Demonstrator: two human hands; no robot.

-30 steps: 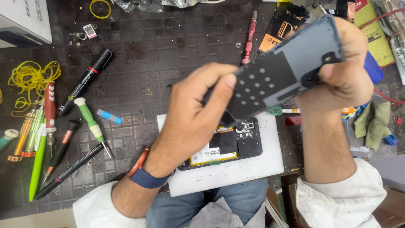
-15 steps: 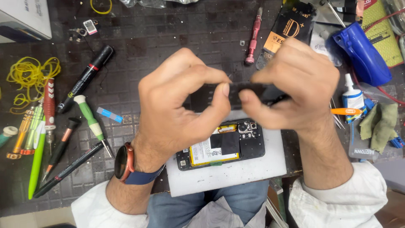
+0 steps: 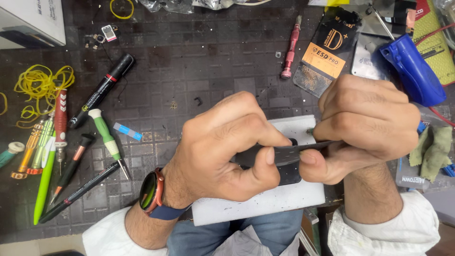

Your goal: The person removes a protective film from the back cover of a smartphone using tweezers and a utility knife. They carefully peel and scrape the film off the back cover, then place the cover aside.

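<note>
dark grey, thin and flat: a phone back panel (image 3: pixel 303 152), seen nearly edge-on, held just above the white work pad (image 3: pixel 265 201). its long axis runs left to right across the pad, one end in each hand, so neither hand is nearer than the other. left hand (image 3: pixel 227 147), curled almost closed, thumb pressed against the panel's near edge, fingers wrapped over the top. right hand (image 3: pixel 365 123), likewise closed to a fist, thumb tip meeting the panel's right part from below. the two thumbs sit close together, nearly touching. a dark object lies on the pad beneath the panel, mostly hidden by the hands. left of the pad: green-handled screwdriver (image 3: pixel 108 142), black marker (image 3: pixel 102 90), yellow rubber bands (image 3: pixel 40 85). beyond the pad: pink screwdriver (image 3: pixel 290 47). right of the pad: blue bottle (image 3: pixel 411 68), green cloth (image 3: pixel 433 147). smartwatch (image 3: pixel 151 190) on the left wrist, at the pad's left corner.
</note>
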